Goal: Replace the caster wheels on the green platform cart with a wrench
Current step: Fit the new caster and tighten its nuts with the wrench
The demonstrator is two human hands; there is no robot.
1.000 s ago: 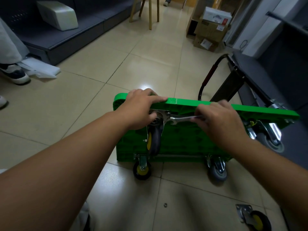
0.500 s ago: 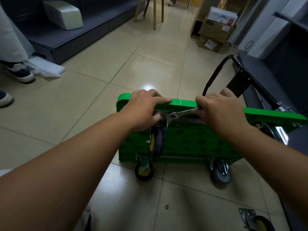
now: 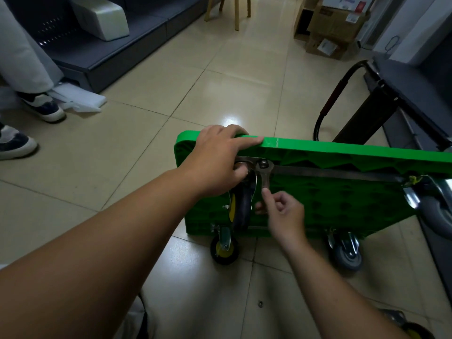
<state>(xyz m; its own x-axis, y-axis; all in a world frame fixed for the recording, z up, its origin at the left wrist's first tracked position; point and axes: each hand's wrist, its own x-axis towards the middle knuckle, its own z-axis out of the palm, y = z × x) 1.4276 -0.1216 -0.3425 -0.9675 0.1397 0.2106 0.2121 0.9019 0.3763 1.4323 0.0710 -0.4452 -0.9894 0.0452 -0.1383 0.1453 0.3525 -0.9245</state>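
Beige floor tiles [image 3: 146,148] carry the green platform cart [image 3: 342,204], tipped on edge mid-frame. My right hand [image 3: 285,215] pinches the wrench [image 3: 265,178] on a bolt [image 3: 263,164] beside the yellow caster [image 3: 241,211]; my left hand [image 3: 215,162] grips the top edge. I judge the job half done: grey casters [image 3: 347,253] at right look unswapped, and a loose caster [image 3: 412,332] lies lower right

Noted left forearm [image 3: 110,241] and right forearm [image 3: 330,289], both bare from wrist to the edge of view, no sleeve showing. Logged left hand [image 3: 215,162] and right hand [image 3: 283,216] likewise bare, the right slightly blurred. Glimpsed pale grey cloth [image 3: 133,321] with a dark seam or strap low between the arms, too little shown to name the garment.
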